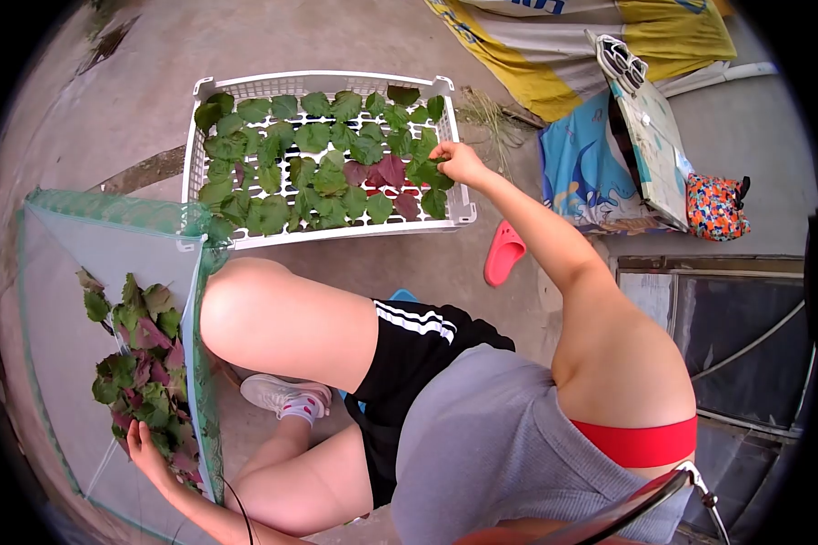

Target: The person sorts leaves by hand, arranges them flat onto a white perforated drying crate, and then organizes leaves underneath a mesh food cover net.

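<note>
A white plastic crate (328,241) holds spaced-out green and purple leaves (313,138) on its slatted base. At its near right side my right hand (462,164) has its fingers closed in a pinch on a green leaf (437,174). Lower left, a heap of loose green and purple leaves (145,354) lies in a pale mesh cover (59,300) with green lace trim. My left hand (151,454) rests at the heap's lower edge, fingers apart and touching the leaves; whether one is held there is not visible.
Between crate and mesh are my bare knees (273,313). A pink clog (503,253) lies on the concrete floor right of the crate. Further right stand a blue-sided box (586,159) with sneakers (620,64) on it, a patterned bag (718,207) and a yellow-white tarp (554,54).
</note>
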The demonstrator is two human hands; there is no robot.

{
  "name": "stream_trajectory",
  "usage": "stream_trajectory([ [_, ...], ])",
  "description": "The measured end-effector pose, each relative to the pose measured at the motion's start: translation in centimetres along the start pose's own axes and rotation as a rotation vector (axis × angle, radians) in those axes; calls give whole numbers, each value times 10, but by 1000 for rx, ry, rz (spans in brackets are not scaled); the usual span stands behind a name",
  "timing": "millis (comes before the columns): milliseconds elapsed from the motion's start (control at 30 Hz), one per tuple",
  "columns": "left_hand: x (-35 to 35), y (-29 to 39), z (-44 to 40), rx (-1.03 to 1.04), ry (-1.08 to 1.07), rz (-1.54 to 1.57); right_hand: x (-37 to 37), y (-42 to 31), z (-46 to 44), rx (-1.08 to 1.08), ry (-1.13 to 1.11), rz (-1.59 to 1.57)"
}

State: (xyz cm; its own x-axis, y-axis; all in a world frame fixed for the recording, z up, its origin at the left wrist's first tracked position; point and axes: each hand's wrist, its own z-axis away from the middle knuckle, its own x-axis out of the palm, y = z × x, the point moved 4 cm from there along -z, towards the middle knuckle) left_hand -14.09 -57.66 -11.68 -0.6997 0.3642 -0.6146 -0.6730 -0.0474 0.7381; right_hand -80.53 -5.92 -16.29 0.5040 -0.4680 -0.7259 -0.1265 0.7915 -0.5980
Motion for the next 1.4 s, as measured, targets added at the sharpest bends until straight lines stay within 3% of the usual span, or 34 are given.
stream_trajectory([
  [267,3,-1,3,-10,-22,54,20,24,1,99,-26,-110],
  [333,4,2,4,-12,-24,45,19,0,24,356,-112,-340],
  [433,6,3,4,-7,-23,49,34,11,25,536,-259,-574],
  [533,6,2,2,11,-28,8,41,18,24,608,-326,-492],
  [767,6,-2,1,24,-23,-28,41,16,34,529,-238,-246],
  [1000,5,-10,-7,54,-18,-56,44,36,35,513,-71,-281],
  [1067,8,-4,-5,54,-25,-61,52,58,22,364,-25,-153],
  [1167,9,-2,-5,53,-36,-67,51,47,30,478,-70,-189],
  [1400,6,-6,-5,73,-28,-48,54,45,31,484,-77,-216],
])
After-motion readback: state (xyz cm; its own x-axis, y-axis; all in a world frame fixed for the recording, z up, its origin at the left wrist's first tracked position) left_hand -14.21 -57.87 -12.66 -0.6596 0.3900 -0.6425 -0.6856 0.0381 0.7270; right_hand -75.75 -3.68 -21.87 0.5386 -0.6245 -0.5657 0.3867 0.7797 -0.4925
